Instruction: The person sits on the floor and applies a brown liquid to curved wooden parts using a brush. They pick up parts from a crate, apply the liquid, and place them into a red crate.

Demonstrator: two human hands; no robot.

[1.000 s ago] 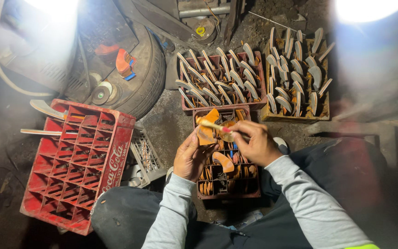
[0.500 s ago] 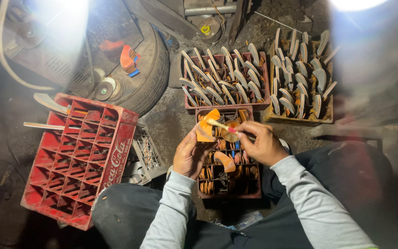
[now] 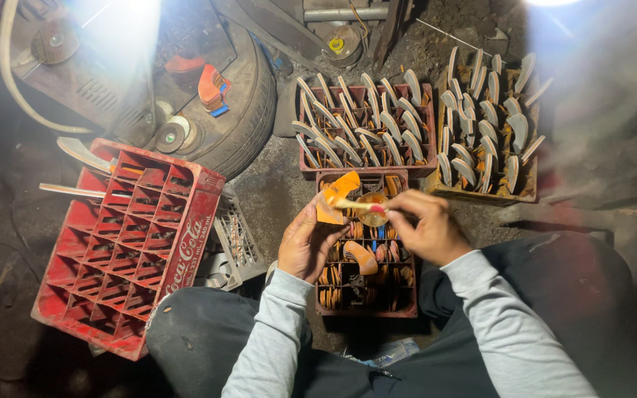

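Observation:
My left hand [image 3: 307, 244] holds a flat orange curved piece [image 3: 336, 194] upright over a dark crate [image 3: 366, 304]. My right hand [image 3: 427, 225] grips a small brush [image 3: 354, 205] whose tip rests against the orange piece, just above a small round container [image 3: 372, 208] of amber liquid. The crate under my hands holds several orange-coated pieces, one [image 3: 363, 256] lying loose on top. Both sleeves are grey.
A red compartment crate [image 3: 123, 243] stands at the left, two pale pieces sticking out of it. Two crates [image 3: 366, 129] [image 3: 485, 129] of upright pale pieces stand beyond my hands. A tyre [image 3: 241, 110] and machine parts lie at the upper left, a grey basket [image 3: 234, 247] beside the red crate.
The brush has moved a little along the orange piece. Both hands stay over the dark crate, and the view has shifted slightly.

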